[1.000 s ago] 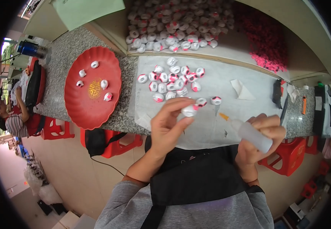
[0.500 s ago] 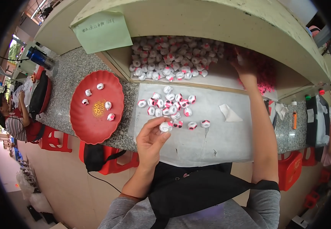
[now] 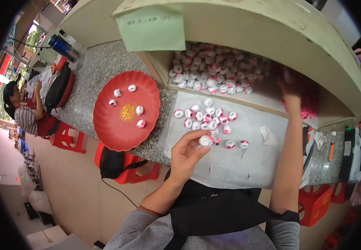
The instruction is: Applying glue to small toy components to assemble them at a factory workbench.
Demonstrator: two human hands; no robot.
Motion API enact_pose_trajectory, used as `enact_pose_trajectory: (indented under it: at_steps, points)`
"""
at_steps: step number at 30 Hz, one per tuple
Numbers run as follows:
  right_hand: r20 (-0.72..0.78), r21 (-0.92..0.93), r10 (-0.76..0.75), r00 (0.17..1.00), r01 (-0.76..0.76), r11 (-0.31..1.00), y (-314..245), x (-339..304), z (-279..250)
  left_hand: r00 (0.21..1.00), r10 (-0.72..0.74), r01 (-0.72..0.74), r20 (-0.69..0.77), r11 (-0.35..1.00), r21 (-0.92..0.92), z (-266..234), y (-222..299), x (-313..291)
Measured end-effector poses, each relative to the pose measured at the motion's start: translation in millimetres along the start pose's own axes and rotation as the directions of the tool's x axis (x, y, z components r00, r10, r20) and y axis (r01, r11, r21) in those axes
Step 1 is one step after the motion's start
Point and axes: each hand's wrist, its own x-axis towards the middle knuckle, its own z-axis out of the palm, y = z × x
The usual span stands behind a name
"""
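Observation:
My left hand [image 3: 185, 156] pinches a small white ball-shaped piece with pink patches [image 3: 206, 141] between thumb and fingertips, just above the near edge of a loose group of similar pieces [image 3: 211, 116]. These lie on a white sheet [image 3: 255, 166] over the counter. My right arm reaches into the open cubby under the pale shelf, where my right hand [image 3: 291, 88] is in shadow beside a heap of small bright pink pieces [image 3: 307, 106]. Its fingers are too dark and blurred to make out. A large pile of white-and-pink balls [image 3: 218, 68] fills the cubby's left part.
A red scalloped tray [image 3: 113, 85] with several balls stands to the left on the speckled counter [image 3: 105, 54]. A green paper note [image 3: 151, 31] hangs from the shelf front. Crumpled white paper [image 3: 268, 135] lies on the sheet. At far left sits another person [image 3: 24, 118].
The whole view has shifted and tilted, so the counter sits farther right in it. My left hand keeps its ball, and my right hand is still inside the cubby.

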Motion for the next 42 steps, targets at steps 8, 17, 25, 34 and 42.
enact_pose_trajectory:
  at_steps: [8, 17, 25, 34, 42]
  points:
    - [0.646, 0.749, 0.287, 0.707, -0.660, -0.060, -182, -32, -143, 0.991, 0.071, -0.072, 0.111, 0.997, 0.003, -2, -10, 1]
    - [0.730, 0.641, 0.119, 0.672, -0.615, -0.459, -220, -59, -143, 0.950, 0.197, -0.289, 0.241, 0.849, 0.443, 5, 0, -5]
    - [0.742, 0.639, 0.117, 0.660, -0.645, -0.418, -221, -60, -140, 0.928, 0.232, -0.359, 0.291, 0.765, 0.535, 10, 2, -5]
    - [0.721, 0.685, 0.193, 0.666, -0.640, -0.350, -224, -61, -140, 0.963, 0.128, -0.216, 0.236, 0.893, 0.394, 7, -4, -8]
    - [0.651, 0.758, 0.207, 0.730, -0.614, -0.221, -231, -63, -142, 0.968, 0.065, -0.127, 0.242, 0.959, 0.252, 5, -4, -9]
